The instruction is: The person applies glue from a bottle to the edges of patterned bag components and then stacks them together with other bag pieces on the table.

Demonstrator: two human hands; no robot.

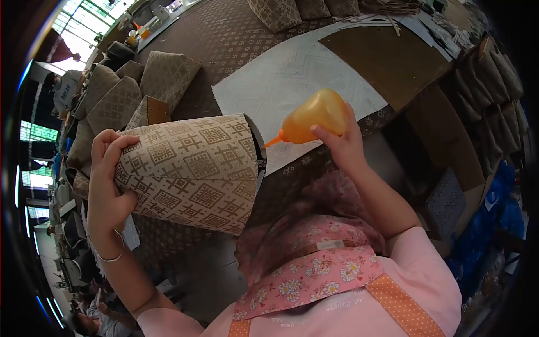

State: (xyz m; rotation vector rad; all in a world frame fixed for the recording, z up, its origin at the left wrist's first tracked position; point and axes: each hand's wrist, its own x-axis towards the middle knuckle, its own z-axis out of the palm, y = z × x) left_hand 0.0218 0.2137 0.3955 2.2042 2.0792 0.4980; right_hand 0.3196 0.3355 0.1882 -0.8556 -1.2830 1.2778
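Observation:
A beige cone-like piece with a brown geometric pattern [193, 168] lies on its side in the air over the table's near edge. My left hand [109, 174] is closed round its narrower left end, fingers on top and thumb below. Its wide open end faces right. My right hand [342, 137] grips a yellow-orange squeeze bottle [320, 115], tilted so that its thin orange nozzle points down left. The nozzle tip is at the rim of the open end; whether it touches is unclear.
A white sheet [297, 73] and a brown board [387, 62] lie on the patterned table [224, 33]. Patterned pieces [115, 101] are piled at left, others at the top. Folded dark pieces [488, 84] and blue plastic [494, 208] are at right. A person [98, 323] is at lower left.

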